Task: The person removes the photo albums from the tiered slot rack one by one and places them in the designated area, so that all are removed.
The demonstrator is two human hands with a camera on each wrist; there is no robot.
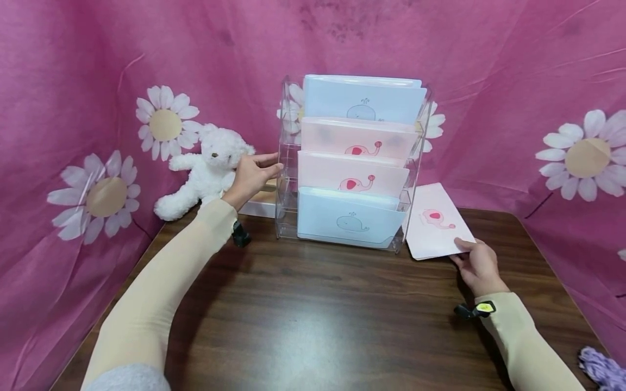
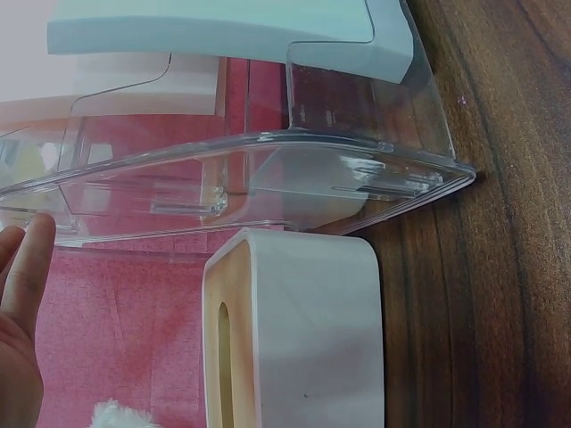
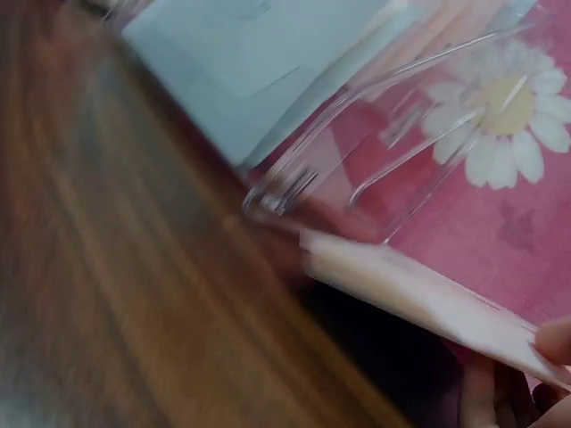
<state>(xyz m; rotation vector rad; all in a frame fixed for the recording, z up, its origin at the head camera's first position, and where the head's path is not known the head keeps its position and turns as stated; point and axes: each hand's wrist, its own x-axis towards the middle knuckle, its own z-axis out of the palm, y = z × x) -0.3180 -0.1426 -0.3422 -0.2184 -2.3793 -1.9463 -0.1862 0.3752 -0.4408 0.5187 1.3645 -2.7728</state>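
Observation:
A clear plastic tiered rack (image 1: 281,217) stands upright on the table. Its tiers hold light blue notebooks (image 1: 364,225) with a whale drawing and pink notebooks (image 1: 323,179) with a red elephant. My left hand (image 1: 251,176) touches the rack's left side panel with extended fingers, seen also in the left wrist view (image 2: 22,312). To the right of the rack, my right hand (image 1: 479,266) pinches a pink elephant notebook (image 1: 430,206) by its near right corner, thumb on top and fingers below. The right wrist view is blurred and shows this notebook (image 3: 410,285) edge-on, raised over the table.
A white plush bear (image 1: 215,163) sits left of the rack. A white box with a slotted wooden top (image 2: 312,330) stands close by the rack's left side. Purple yarn (image 1: 601,369) lies at the lower right. Pink flowered cloth (image 1: 489,54) hangs behind the table.

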